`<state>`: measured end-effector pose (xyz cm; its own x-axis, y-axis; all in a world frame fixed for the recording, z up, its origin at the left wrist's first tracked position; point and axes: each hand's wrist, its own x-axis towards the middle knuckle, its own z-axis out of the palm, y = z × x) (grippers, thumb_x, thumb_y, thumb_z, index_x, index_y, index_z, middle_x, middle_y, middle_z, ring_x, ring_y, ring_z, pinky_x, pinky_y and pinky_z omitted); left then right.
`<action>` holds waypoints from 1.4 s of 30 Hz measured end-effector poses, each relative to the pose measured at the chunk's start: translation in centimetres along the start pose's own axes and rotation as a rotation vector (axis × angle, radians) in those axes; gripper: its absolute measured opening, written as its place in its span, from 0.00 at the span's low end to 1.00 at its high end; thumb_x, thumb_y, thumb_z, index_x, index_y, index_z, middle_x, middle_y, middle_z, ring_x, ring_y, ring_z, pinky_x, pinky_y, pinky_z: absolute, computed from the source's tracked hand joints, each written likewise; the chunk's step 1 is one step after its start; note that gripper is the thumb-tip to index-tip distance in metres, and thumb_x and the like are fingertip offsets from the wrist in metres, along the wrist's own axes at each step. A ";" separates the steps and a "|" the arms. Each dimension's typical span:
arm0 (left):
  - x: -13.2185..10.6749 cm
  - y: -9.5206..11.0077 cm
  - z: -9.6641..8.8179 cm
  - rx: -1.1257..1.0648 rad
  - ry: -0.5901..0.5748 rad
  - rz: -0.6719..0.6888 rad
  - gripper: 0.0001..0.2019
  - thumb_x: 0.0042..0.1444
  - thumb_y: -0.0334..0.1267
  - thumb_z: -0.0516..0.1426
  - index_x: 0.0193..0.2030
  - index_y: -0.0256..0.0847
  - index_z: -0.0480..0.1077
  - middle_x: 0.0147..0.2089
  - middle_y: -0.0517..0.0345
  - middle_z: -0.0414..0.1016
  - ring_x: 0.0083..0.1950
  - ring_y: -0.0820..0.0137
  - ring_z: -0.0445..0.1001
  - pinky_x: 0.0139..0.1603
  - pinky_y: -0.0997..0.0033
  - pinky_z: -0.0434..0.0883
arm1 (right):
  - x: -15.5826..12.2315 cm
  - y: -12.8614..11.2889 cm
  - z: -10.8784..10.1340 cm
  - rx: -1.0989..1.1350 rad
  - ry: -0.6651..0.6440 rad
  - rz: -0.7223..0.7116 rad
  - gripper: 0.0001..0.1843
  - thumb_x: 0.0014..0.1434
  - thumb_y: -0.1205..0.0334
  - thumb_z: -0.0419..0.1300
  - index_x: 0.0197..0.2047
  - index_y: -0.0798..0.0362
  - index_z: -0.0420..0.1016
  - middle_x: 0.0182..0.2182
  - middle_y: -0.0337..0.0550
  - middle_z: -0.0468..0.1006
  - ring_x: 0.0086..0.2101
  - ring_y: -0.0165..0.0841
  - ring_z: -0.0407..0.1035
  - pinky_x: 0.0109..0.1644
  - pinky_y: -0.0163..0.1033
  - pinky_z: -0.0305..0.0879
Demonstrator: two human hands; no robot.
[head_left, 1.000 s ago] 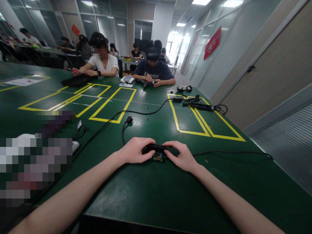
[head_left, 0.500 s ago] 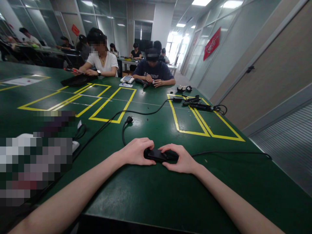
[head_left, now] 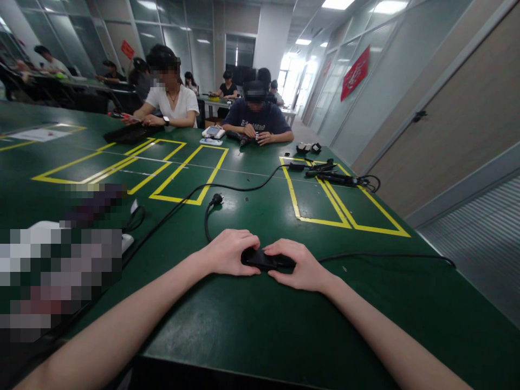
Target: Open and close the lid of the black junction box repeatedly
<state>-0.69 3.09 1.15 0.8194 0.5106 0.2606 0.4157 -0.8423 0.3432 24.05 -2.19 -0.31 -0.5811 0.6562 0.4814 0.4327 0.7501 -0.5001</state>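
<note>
A black power adapter [head_left: 262,259] lies low over the green table [head_left: 195,319] between my two hands. My left hand [head_left: 232,252] is closed round its left end, thumb in front and fingers behind. On the other end, my right hand [head_left: 299,264] grips it between thumb and fingers, where the cable joins. A black cable [head_left: 390,254] runs from behind my right hand toward the table's right edge. Beyond my left hand, a second cable curves up to a black plug [head_left: 217,199] resting on the table. The fingers cover both ends of the adapter.
A long black cord [head_left: 239,189] crosses the table to a heap of black cables and tools [head_left: 325,172] at the right. Yellow tape rectangles [head_left: 199,202] mark the surface. Two people sit across, near a black tray [head_left: 130,133] and a drill [head_left: 241,139]. Blurred items [head_left: 81,271] stand left.
My right hand's fingers have shifted slightly left along the adapter. My left hand keeps its hold, and the view has moved very slightly.
</note>
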 end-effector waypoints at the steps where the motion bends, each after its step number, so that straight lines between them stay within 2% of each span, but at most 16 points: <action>1: 0.0 0.0 0.0 0.001 0.002 -0.002 0.17 0.53 0.48 0.68 0.41 0.42 0.70 0.37 0.59 0.77 0.40 0.65 0.77 0.39 0.70 0.68 | 0.1 -0.1 0.0 -0.011 -0.017 0.007 0.19 0.57 0.64 0.69 0.52 0.50 0.74 0.46 0.49 0.84 0.44 0.41 0.79 0.49 0.47 0.75; 5: 0.0 0.2 0.0 -0.011 0.005 0.002 0.14 0.56 0.46 0.65 0.44 0.42 0.70 0.37 0.59 0.76 0.39 0.65 0.77 0.39 0.70 0.69 | 0.3 -0.4 -0.1 -0.113 -0.066 0.040 0.19 0.56 0.64 0.69 0.50 0.51 0.73 0.42 0.48 0.82 0.40 0.41 0.75 0.44 0.45 0.73; 10: 0.2 0.4 0.0 0.028 -0.038 0.044 0.17 0.56 0.45 0.66 0.49 0.42 0.70 0.42 0.56 0.79 0.44 0.62 0.79 0.42 0.69 0.70 | 0.6 -0.7 0.1 -0.283 -0.102 0.013 0.14 0.61 0.61 0.63 0.50 0.54 0.73 0.38 0.48 0.80 0.37 0.41 0.71 0.41 0.45 0.68; 14: 0.2 0.4 -0.1 0.114 -0.053 0.050 0.10 0.66 0.43 0.61 0.45 0.41 0.69 0.38 0.56 0.78 0.40 0.63 0.79 0.39 0.69 0.68 | 0.7 -0.9 -0.1 -0.383 -0.148 0.032 0.11 0.69 0.59 0.57 0.49 0.55 0.75 0.36 0.50 0.79 0.36 0.40 0.71 0.41 0.44 0.67; 17: 0.2 0.5 -0.2 0.169 -0.066 0.088 0.12 0.69 0.47 0.59 0.41 0.41 0.68 0.34 0.57 0.76 0.36 0.64 0.77 0.36 0.68 0.67 | 0.7 -1.0 -0.4 -0.443 -0.165 0.028 0.13 0.73 0.56 0.53 0.46 0.55 0.75 0.35 0.49 0.79 0.34 0.40 0.71 0.39 0.44 0.66; 23: 0.1 0.6 -0.3 0.196 -0.044 0.122 0.15 0.71 0.50 0.56 0.40 0.40 0.69 0.33 0.57 0.76 0.34 0.65 0.76 0.35 0.68 0.67 | 0.7 -1.1 -0.6 -0.397 -0.079 -0.078 0.15 0.74 0.53 0.53 0.49 0.56 0.74 0.36 0.49 0.81 0.34 0.39 0.73 0.38 0.43 0.67; 28: 0.0 0.7 -0.2 0.164 0.035 0.145 0.16 0.71 0.51 0.54 0.49 0.39 0.72 0.39 0.53 0.79 0.39 0.64 0.78 0.39 0.68 0.70 | 0.7 -1.4 -0.7 -0.428 0.021 -0.138 0.12 0.73 0.56 0.55 0.49 0.55 0.74 0.36 0.49 0.82 0.33 0.38 0.73 0.36 0.43 0.68; 32: -0.1 0.8 0.0 0.160 0.069 0.170 0.16 0.73 0.49 0.52 0.48 0.38 0.73 0.39 0.52 0.80 0.39 0.64 0.78 0.40 0.68 0.71 | 0.8 -1.5 -0.8 -0.404 0.096 -0.206 0.10 0.70 0.59 0.59 0.50 0.54 0.74 0.36 0.47 0.83 0.33 0.37 0.76 0.36 0.42 0.72; 35: -0.1 0.7 0.1 0.149 0.080 0.172 0.17 0.72 0.50 0.53 0.50 0.39 0.74 0.39 0.52 0.81 0.39 0.64 0.79 0.41 0.68 0.72 | 0.7 -1.5 -0.9 -0.390 0.108 -0.245 0.09 0.70 0.62 0.59 0.51 0.54 0.73 0.36 0.47 0.83 0.33 0.36 0.77 0.36 0.40 0.74; 37: -0.1 0.6 0.1 0.138 0.076 0.142 0.20 0.69 0.54 0.55 0.53 0.39 0.74 0.39 0.51 0.82 0.39 0.63 0.80 0.42 0.67 0.73 | 0.7 -1.6 -1.0 -0.444 0.110 -0.288 0.08 0.70 0.64 0.57 0.51 0.54 0.73 0.38 0.50 0.83 0.34 0.37 0.77 0.37 0.41 0.75; 40: -0.1 0.7 -0.1 0.097 0.045 0.064 0.31 0.61 0.63 0.60 0.59 0.39 0.72 0.44 0.50 0.83 0.42 0.59 0.83 0.42 0.66 0.74 | 0.7 -1.8 -1.0 -0.559 0.114 -0.356 0.08 0.70 0.66 0.55 0.50 0.55 0.73 0.42 0.55 0.83 0.38 0.40 0.78 0.39 0.44 0.75; 42: -0.1 1.0 -0.3 0.069 0.011 0.015 0.33 0.59 0.65 0.61 0.60 0.40 0.71 0.46 0.51 0.84 0.44 0.57 0.83 0.41 0.66 0.74 | 0.7 -1.8 -1.0 -0.611 0.125 -0.386 0.08 0.70 0.68 0.54 0.48 0.54 0.73 0.43 0.56 0.83 0.40 0.40 0.78 0.40 0.44 0.75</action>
<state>-0.51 2.25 1.72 0.8216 0.4994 0.2750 0.4298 -0.8595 0.2766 23.53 -2.95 1.63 -0.7030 0.3131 0.6386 0.5415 0.8178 0.1951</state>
